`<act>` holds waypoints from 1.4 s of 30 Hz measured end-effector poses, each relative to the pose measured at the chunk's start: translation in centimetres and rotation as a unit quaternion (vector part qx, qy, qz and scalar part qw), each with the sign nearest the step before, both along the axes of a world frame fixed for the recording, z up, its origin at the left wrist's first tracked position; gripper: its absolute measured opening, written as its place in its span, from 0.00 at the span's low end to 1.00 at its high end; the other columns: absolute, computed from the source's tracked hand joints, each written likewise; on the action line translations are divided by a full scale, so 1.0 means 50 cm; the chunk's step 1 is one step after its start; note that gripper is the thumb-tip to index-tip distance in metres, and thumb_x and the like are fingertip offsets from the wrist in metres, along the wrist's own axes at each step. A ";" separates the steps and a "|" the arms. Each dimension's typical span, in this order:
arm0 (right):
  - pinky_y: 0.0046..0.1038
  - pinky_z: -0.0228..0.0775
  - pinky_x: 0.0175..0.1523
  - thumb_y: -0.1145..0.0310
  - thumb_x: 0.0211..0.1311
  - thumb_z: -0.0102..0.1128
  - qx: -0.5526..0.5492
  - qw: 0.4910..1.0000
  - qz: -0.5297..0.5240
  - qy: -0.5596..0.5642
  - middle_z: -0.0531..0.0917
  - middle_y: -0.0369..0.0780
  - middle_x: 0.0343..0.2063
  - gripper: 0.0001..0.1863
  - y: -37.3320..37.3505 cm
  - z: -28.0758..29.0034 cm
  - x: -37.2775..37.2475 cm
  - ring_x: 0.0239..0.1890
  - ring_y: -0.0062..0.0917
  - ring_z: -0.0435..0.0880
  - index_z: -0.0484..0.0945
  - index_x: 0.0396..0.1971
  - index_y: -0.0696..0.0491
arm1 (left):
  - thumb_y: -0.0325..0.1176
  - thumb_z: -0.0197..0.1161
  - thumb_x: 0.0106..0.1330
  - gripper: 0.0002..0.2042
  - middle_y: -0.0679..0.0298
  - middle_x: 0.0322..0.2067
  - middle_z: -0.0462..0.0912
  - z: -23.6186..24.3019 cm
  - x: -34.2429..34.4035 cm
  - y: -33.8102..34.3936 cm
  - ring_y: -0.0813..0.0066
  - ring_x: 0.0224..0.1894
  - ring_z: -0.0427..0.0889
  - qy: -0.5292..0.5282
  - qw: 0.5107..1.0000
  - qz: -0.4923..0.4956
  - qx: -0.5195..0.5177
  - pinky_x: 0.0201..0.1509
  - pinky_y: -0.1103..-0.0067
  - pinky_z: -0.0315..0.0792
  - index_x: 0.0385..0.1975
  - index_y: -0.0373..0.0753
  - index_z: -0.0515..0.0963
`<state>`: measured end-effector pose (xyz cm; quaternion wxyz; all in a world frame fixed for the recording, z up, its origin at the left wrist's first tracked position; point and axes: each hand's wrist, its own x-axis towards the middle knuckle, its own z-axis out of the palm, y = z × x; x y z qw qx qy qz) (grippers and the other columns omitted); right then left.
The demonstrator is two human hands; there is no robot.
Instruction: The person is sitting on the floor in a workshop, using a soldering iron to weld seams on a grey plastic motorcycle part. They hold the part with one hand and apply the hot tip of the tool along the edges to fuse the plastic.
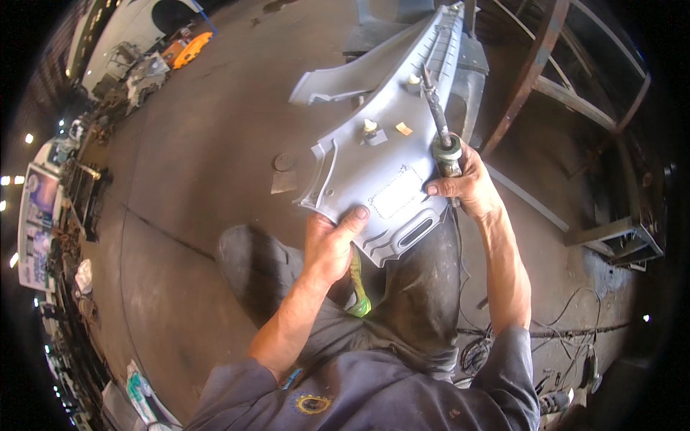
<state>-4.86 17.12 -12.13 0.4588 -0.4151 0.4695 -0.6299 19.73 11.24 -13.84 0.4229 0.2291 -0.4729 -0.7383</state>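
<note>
A grey moulded plastic trim panel (381,161) lies tilted across my lap, its long narrow arm reaching away to the upper right. At its near left edge my left hand (330,243) grips it, thumb on top and fingers hidden underneath. My right hand (471,183) is wrapped round the handle of a soldering iron (438,118), whose dark tip points up and away above the panel; the right thumb rests by the panel's right edge. Pale clips (370,126) and a rectangular patch (397,192) with a rough, marked outline show on the panel. Below my left hand hangs a green-yellow strip (358,287).
A rusty metal frame (532,79) stands to the right. Behind the panel is a grey-blue plastic chair (471,72). Cables (575,316) lie on the floor at right. A round disc (284,161) lies left of the panel. Parts and a white car body (129,36) line the left.
</note>
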 end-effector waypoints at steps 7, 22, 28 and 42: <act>0.27 0.72 0.58 0.87 0.40 0.77 0.012 1.000 -0.018 -0.014 0.80 0.34 0.44 0.33 -0.028 -0.026 0.016 0.48 0.21 0.78 0.75 0.50 0.54 | 0.25 0.69 0.66 0.24 0.62 0.55 0.81 -0.001 0.006 -0.032 0.71 0.57 0.78 -0.113 0.993 0.018 -0.016 0.64 0.72 0.70 0.62 0.36 0.73; 0.29 0.79 0.55 0.85 0.43 0.77 -0.034 0.996 -0.039 -0.072 0.82 0.42 0.45 0.35 -0.094 -0.018 0.076 0.45 0.28 0.84 0.72 0.55 0.60 | 0.16 0.67 0.54 0.26 0.56 0.48 0.83 0.067 0.023 -0.108 0.68 0.49 0.83 -0.128 0.992 0.005 -0.004 0.55 0.74 0.77 0.56 0.27 0.74; 0.30 0.78 0.54 0.85 0.42 0.76 -0.034 0.997 -0.066 -0.035 0.83 0.43 0.43 0.36 -0.131 -0.007 0.104 0.45 0.29 0.83 0.71 0.55 0.61 | 0.19 0.68 0.55 0.26 0.56 0.51 0.82 0.059 0.047 -0.146 0.66 0.54 0.81 -0.153 0.988 0.008 -0.014 0.61 0.71 0.74 0.58 0.29 0.74; 0.30 0.68 0.38 0.59 0.57 0.77 0.009 0.892 -0.235 0.385 0.74 0.34 0.25 0.20 0.017 -0.024 0.101 0.27 0.23 0.70 0.83 0.42 0.58 | 0.31 0.64 0.71 0.21 0.52 0.54 0.81 0.041 0.067 -0.193 0.67 0.59 0.77 -0.079 0.996 -0.024 0.046 0.63 0.70 0.71 0.59 0.25 0.73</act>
